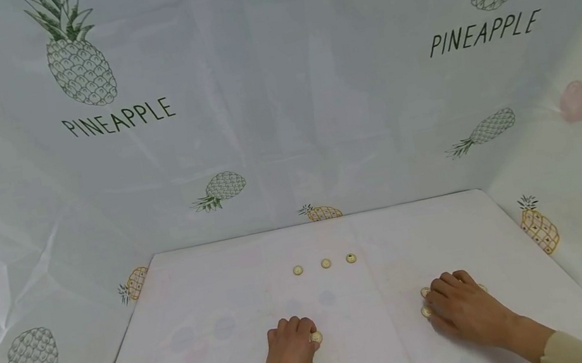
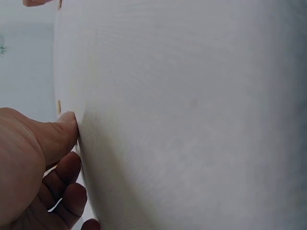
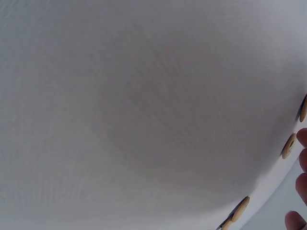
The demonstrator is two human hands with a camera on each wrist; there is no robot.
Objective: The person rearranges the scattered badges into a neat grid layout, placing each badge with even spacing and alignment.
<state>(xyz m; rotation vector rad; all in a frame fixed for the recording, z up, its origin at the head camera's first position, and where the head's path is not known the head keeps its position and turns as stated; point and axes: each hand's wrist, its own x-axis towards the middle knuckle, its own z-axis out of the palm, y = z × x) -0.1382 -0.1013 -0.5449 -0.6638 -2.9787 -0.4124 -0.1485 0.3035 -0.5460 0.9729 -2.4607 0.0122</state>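
My left hand (image 1: 290,352) is low on the white table, its thumb and index finger pinching a small round wooden button (image 1: 316,337). In the left wrist view, the thumb (image 2: 62,136) presses down at the cloth, with the other fingers curled below. Over on the right side, my right hand (image 1: 465,309) rests palm down among several buttons with loosely bent fingers. One button (image 1: 425,292) and another (image 1: 426,312) show at its left; a further button (image 1: 483,288) peeks out at its right. The right wrist view catches only its fingertips (image 3: 301,187) beside a button (image 3: 289,146).
Farther back, three more buttons lie in a loose row: a left one (image 1: 297,270), a middle one (image 1: 326,263) and a right one (image 1: 351,258). White cloth walls (image 1: 279,113) printed with pineapples enclose the back and sides of the table (image 1: 213,271).
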